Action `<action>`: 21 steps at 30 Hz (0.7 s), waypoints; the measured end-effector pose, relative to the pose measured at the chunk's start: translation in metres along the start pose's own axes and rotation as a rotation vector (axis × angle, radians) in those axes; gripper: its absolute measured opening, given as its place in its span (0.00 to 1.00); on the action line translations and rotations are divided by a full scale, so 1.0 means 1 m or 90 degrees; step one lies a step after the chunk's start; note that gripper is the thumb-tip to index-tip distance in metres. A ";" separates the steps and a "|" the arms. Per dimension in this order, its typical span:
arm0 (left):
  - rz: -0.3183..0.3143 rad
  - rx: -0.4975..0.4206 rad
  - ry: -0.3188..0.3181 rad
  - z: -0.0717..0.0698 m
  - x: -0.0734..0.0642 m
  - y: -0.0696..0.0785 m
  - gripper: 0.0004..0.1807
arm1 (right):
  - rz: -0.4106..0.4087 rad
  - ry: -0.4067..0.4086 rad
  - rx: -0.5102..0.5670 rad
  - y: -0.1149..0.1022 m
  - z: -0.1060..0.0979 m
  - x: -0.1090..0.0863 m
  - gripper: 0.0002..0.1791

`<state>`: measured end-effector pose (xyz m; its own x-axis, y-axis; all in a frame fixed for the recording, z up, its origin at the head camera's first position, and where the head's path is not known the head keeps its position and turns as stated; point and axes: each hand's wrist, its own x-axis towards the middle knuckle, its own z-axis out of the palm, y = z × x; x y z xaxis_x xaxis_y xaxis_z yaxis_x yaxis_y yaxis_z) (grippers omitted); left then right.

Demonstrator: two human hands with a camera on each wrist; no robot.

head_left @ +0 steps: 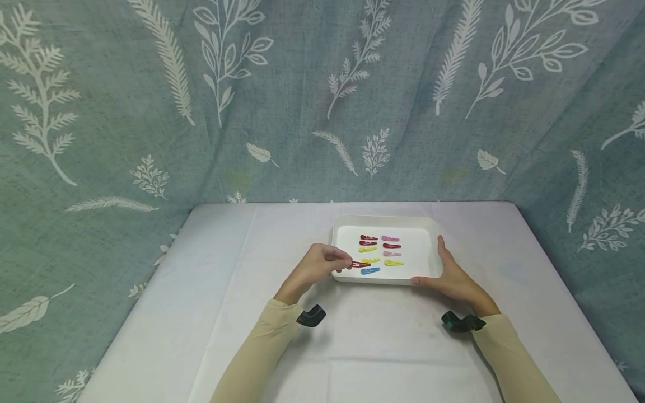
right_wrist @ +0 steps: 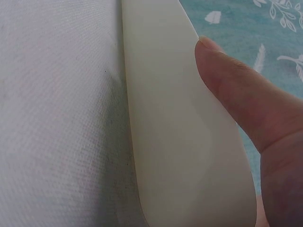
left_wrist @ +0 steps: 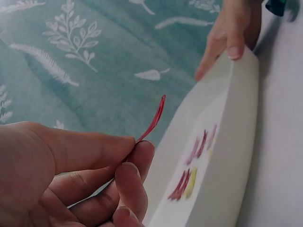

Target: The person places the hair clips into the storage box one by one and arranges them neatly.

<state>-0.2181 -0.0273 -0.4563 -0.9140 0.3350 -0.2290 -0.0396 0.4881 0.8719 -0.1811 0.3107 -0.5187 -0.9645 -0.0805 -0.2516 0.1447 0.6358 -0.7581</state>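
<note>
My left hand (head_left: pixel 318 267) is over the left front part of a white tray (head_left: pixel 347 223). Between thumb and fingertips it pinches a red snap hair clip (left_wrist: pixel 155 118), whose free end points away from the hand. Inside the tray, more hair clips lie in two columns: dark red (head_left: pixel 368 243), yellow (head_left: pixel 393 262), pink (head_left: pixel 390 238), and a blue clip (head_left: pixel 370 270) closest to the front wall. My right hand (head_left: pixel 456 280) holds the tray's right front corner, thumb at the front rim and fingers along the right side. In the right wrist view, the thumb (right_wrist: pixel 236 85) presses the rim.
A white cloth (head_left: pixel 383 341) covers the table under the tray. Behind and at both sides hangs a blue-green curtain (head_left: pixel 292 112) with a white leaf pattern. Each wrist wears a dark camera mount, the left mount (head_left: pixel 311 316) and the right mount (head_left: pixel 461 323).
</note>
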 end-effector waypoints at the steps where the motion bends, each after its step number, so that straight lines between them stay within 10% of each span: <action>1: -0.001 0.000 -0.003 0.001 0.002 0.001 0.09 | 0.000 -0.001 -0.001 0.000 0.000 0.000 0.81; 21: 0.015 0.011 -0.034 0.023 0.031 0.012 0.09 | -0.006 0.005 -0.005 0.000 0.000 -0.001 0.80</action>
<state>-0.2378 0.0074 -0.4626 -0.8915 0.3896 -0.2313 -0.0105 0.4927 0.8701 -0.1803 0.3112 -0.5186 -0.9677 -0.0805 -0.2390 0.1333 0.6414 -0.7555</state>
